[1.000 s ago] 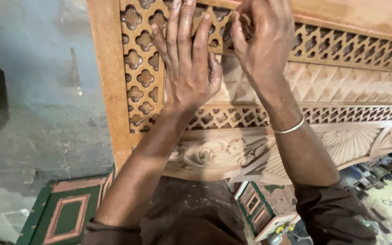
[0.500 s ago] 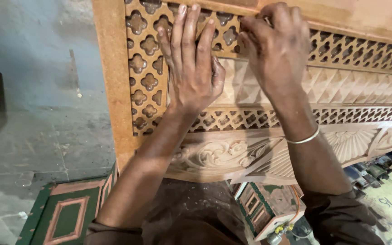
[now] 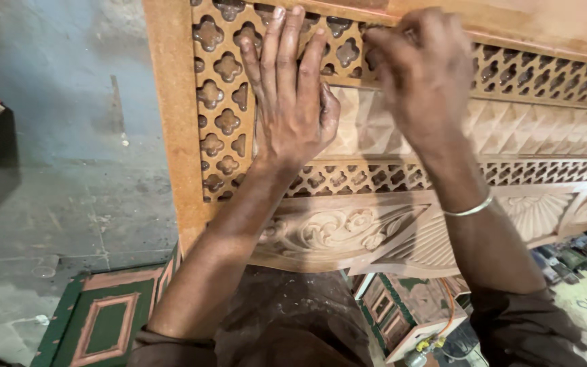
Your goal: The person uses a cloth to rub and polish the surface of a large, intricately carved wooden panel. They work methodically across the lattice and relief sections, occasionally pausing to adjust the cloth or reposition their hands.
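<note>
While the left hand [image 3: 292,102] lies flat and spread on the carved wooden panel [image 3: 402,224], the right hand [image 3: 422,75] pinches at its lattice [image 3: 220,95]; carving looks largely finished.

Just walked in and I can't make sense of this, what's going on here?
A person is working on a carved wooden panel with pierced lattice strips. The left hand lies flat on the lattice, fingers spread. The right hand, a metal bangle at its wrist, is bunched at the upper lattice edge; whether it grips anything can't be seen.
</note>
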